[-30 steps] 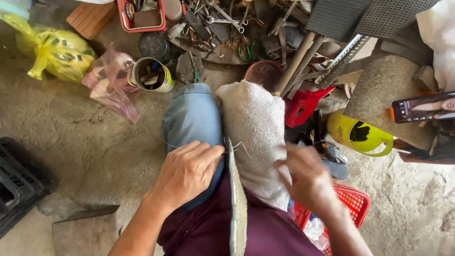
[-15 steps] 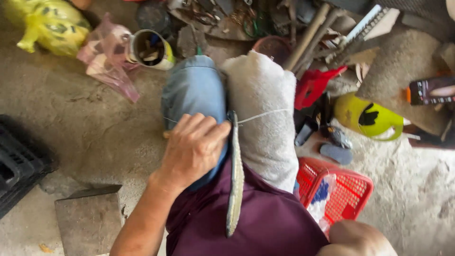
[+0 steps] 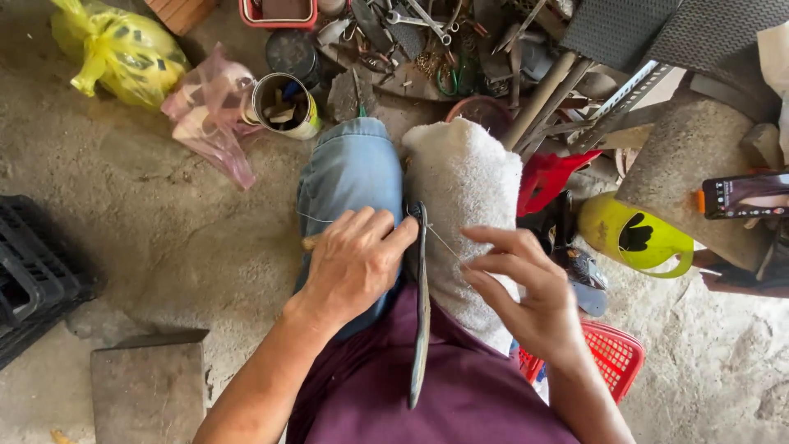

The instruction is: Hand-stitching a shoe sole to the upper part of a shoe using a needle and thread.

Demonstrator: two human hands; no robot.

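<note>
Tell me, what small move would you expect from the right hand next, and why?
Probably a gentle pull of the thread away to the right. The right hand pinches the thread, which runs to the top of the flat dark piece held between the knees, while the left hand steadies that piece there.

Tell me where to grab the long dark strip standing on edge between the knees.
Pinch the dark strip at its free lower half, coming from the right, thumb and fingers on its flat faces. The left hand already covers the top, and the towel pads that side.
</note>
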